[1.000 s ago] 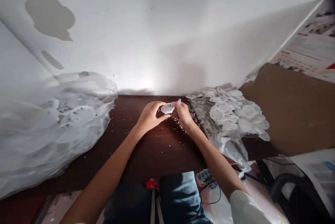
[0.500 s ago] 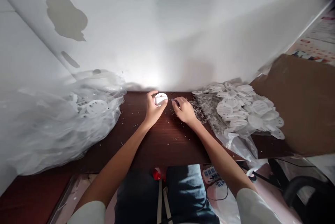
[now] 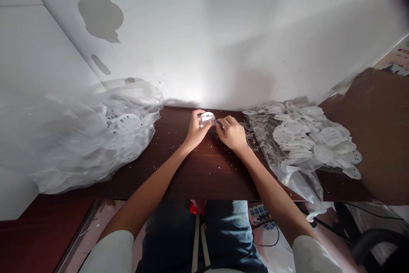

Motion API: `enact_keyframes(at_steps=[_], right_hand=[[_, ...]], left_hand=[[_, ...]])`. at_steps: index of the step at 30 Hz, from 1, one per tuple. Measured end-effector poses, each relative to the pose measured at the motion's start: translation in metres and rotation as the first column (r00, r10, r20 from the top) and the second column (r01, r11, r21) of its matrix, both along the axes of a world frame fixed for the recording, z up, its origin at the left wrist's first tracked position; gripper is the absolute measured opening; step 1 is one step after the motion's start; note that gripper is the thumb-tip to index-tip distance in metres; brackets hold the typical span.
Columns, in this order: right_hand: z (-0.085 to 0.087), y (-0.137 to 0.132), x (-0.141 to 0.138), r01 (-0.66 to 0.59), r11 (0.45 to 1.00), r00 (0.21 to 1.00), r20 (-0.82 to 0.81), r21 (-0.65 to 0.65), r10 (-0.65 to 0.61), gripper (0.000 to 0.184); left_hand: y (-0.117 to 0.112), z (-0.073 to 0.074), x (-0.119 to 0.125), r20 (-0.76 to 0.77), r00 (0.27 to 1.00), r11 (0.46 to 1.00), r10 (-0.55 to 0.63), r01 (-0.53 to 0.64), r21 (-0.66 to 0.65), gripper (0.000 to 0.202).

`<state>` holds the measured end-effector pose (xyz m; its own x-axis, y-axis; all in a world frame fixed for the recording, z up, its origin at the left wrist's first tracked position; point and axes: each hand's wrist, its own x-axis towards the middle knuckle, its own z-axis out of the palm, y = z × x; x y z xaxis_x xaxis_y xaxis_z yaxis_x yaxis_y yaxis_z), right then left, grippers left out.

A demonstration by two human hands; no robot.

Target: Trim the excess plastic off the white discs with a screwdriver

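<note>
The white disc [image 3: 207, 119] is at the centre of the frame, above the tabletop [image 3: 204, 179], held at its edge in the left hand [image 3: 194, 133], thumb at the near side. The right hand [image 3: 234, 133] has a narrow grip on a slim purplish item [image 3: 217, 122]; its tip is at or just beside the disc's right edge, and contact cannot be confirmed. Slippage: the left grip appears to bear mainly on the rim, so sideways pressure could rotate the disc or force it free. Injury: the left thumb lies near the item; if the tip skids off the smooth edge, it could strike the thumb. Contamination: loose scraps [image 3: 251, 134] lie beside the right hand; a wrist sweep could scatter them towards the white pieces [image 3: 284, 134] at right of frame.
</note>
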<state>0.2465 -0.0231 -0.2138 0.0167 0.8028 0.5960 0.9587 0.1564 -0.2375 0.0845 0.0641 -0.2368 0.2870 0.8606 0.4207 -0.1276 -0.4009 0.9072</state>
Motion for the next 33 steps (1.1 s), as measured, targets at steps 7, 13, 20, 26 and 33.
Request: enact_keyframes(at_steps=[7, 13, 20, 26, 33], right_hand=[[0.002, -0.002, -0.002, 0.018, 1.000, 0.988, -0.151, 0.006, -0.017, 0.032], [0.004, 0.001, 0.000, -0.162, 0.984, 0.923, -0.341, 0.071, 0.177, 0.032], [0.001, 0.001, 0.001, -0.184, 0.977, 0.917, -0.341, 0.105, 0.209, 0.030], [-0.005, 0.001, 0.002, -0.164, 0.984, 0.952, -0.250, 0.065, 0.176, 0.030], [-0.005, -0.001, 0.001, -0.185, 0.980, 0.953, -0.229, 0.077, 0.198, 0.030]], left_hand=[[-0.008, 0.009, 0.003, 0.128, 0.990, 0.977, -0.066, 0.090, -0.195, 0.062], [-0.010, 0.016, 0.003, 0.186, 0.976, 0.917, -0.113, 0.175, -0.358, 0.064], [-0.010, 0.016, 0.002, 0.177, 0.974, 0.912, -0.143, 0.199, -0.359, 0.058], [-0.011, 0.014, 0.002, 0.196, 0.968, 0.905, -0.153, 0.217, -0.365, 0.055], [-0.011, 0.015, 0.002, 0.202, 0.968, 0.909, -0.149, 0.215, -0.358, 0.053]])
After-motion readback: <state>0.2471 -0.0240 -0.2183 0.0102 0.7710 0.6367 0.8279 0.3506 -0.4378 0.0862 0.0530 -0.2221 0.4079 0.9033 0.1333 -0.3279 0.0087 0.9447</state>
